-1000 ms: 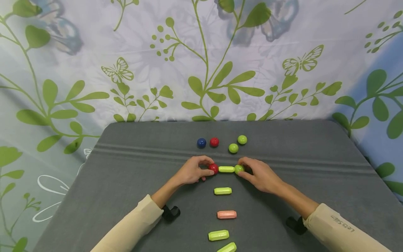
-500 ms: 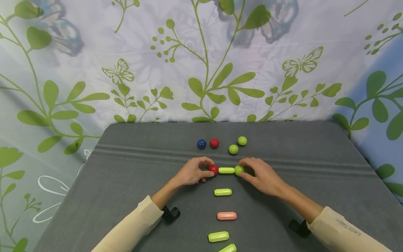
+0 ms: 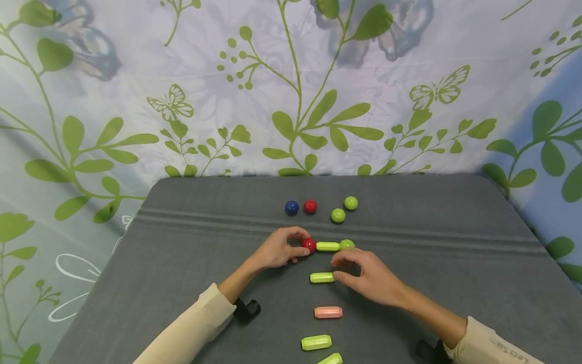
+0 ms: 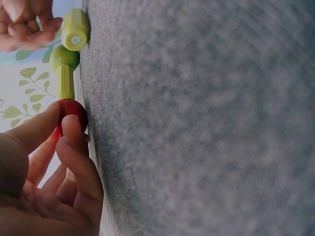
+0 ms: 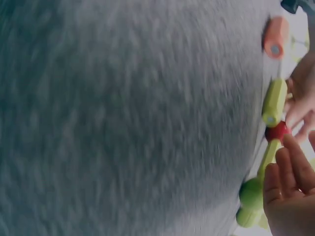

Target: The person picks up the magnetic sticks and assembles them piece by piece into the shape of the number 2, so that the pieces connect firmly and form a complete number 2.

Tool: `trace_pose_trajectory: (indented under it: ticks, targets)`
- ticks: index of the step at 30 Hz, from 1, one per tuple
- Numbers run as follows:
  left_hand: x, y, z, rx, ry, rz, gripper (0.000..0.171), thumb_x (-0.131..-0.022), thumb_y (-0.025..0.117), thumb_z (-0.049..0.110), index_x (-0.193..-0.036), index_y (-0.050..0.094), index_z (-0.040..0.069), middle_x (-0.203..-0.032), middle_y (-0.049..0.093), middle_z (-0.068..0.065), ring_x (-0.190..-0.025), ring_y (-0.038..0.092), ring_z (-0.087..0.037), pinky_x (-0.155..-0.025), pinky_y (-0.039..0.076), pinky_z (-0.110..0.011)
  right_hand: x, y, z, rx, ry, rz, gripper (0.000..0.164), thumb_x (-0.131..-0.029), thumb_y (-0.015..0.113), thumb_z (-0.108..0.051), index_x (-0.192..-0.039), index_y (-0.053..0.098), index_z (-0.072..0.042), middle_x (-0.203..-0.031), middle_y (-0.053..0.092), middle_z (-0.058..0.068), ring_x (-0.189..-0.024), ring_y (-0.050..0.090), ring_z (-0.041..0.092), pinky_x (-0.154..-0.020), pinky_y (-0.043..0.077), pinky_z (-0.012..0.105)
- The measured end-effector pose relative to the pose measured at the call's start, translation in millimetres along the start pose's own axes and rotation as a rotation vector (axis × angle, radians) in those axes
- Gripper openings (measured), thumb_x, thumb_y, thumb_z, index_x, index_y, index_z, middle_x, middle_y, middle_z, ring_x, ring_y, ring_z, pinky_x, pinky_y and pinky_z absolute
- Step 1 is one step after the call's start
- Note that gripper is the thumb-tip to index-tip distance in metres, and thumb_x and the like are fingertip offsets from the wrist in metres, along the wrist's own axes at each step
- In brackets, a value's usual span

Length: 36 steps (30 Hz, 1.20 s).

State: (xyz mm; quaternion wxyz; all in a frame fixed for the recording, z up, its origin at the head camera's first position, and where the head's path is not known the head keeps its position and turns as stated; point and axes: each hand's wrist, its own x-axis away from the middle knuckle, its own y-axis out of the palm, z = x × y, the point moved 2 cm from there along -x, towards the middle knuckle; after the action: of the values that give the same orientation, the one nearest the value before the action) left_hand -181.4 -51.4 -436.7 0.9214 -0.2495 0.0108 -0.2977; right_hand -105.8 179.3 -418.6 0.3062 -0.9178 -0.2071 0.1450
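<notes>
My left hand (image 3: 278,247) pinches a red ball (image 3: 309,246) between thumb and fingers. That ball meets the left end of a yellow-green faceted rod (image 3: 328,246), and a green ball (image 3: 347,244) sits at the rod's right end. In the left wrist view the red ball (image 4: 73,112) is partly covered by fingertips. My right hand (image 3: 370,275) hovers with loosely bent fingers just right of a second yellow-green rod (image 3: 322,278); its thumb is close to that rod's end, and contact cannot be told. A round metal-looking disc shows on the rod's end (image 4: 75,40).
Behind the hands lie a blue ball (image 3: 292,208), another red ball (image 3: 310,206) and two green balls (image 3: 338,215). Toward the front are a salmon rod (image 3: 328,312), a yellow-green rod (image 3: 316,343) and one cut by the frame edge (image 3: 332,359). Grey cloth (image 3: 204,217) covers the table.
My right hand has let go of the green ball and moved nearer the body, beside the second yellow-green rod. The left hand keeps its pinch on the red ball.
</notes>
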Motion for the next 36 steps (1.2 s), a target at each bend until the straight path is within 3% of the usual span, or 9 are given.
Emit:
trace_pose_trajectory:
  ticks: [5, 11, 17, 22, 26, 36]
  targets:
    - [-1.4, 0.2, 1.3, -0.005, 0.002, 0.000, 0.028, -0.093, 0.072, 0.014, -0.120, 0.065, 0.013, -0.114, 0.065, -0.006, -0.062, 0.063, -0.015, -0.050, 0.048, -0.027, 0, 9, -1, 0.015, -0.014, -0.109, 0.023, -0.094, 0.070, -0.026, -0.114, 0.070, -0.016, -0.111, 0.066, -0.009, -0.105, 0.060, 0.012, -0.091, 0.047, 0.040]
    - [-1.8, 0.1, 1.0, 0.010, 0.017, -0.005, 0.028, -0.092, 0.072, 0.014, -0.119, 0.065, 0.010, -0.115, 0.065, -0.008, -0.061, 0.063, -0.016, -0.049, 0.047, -0.028, 0, 11, 1, -0.029, -0.009, -0.155, 0.018, -0.095, 0.068, -0.023, -0.112, 0.071, -0.015, -0.099, 0.066, -0.010, -0.089, 0.061, 0.009, -0.079, 0.050, 0.033]
    - [-1.7, -0.4, 0.0, 0.007, 0.028, 0.000, 0.028, -0.092, 0.072, 0.016, -0.119, 0.065, 0.009, -0.114, 0.065, -0.009, -0.061, 0.063, -0.017, -0.048, 0.047, -0.028, -2, 14, 1, -0.033, 0.003, -0.134, 0.019, -0.095, 0.069, -0.023, -0.111, 0.072, -0.014, -0.087, 0.065, -0.012, -0.076, 0.060, 0.006, -0.067, 0.050, 0.027]
    - [0.1, -0.9, -0.7, 0.006, 0.028, 0.003, 0.028, -0.093, 0.072, 0.015, -0.119, 0.065, 0.009, -0.115, 0.065, -0.009, -0.062, 0.063, -0.017, -0.049, 0.047, -0.028, -8, 22, -2, 0.026, 0.010, -0.105, 0.024, -0.093, 0.071, -0.026, -0.114, 0.070, -0.014, -0.079, 0.061, -0.013, -0.067, 0.056, 0.004, -0.062, 0.048, 0.026]
    - [1.0, -1.6, -0.9, 0.004, 0.028, 0.005, 0.028, -0.093, 0.071, 0.016, -0.119, 0.065, 0.009, -0.115, 0.065, -0.009, -0.062, 0.063, -0.016, -0.049, 0.047, -0.029, -12, 24, -1, 0.079, 0.033, -0.118, 0.028, -0.090, 0.074, -0.020, -0.116, 0.068, -0.013, -0.076, 0.059, -0.014, -0.064, 0.054, 0.002, -0.061, 0.047, 0.026]
    - [-0.8, -1.5, -1.1, 0.018, 0.025, -0.006, 0.029, -0.093, 0.072, 0.016, -0.119, 0.064, 0.009, -0.115, 0.064, -0.009, -0.063, 0.063, -0.017, -0.049, 0.047, -0.029, 2, 12, 2, 0.153, 0.071, -0.095, 0.024, -0.087, 0.075, -0.013, -0.110, 0.068, -0.010, -0.073, 0.059, -0.015, -0.059, 0.051, 0.000, -0.056, 0.045, 0.025]
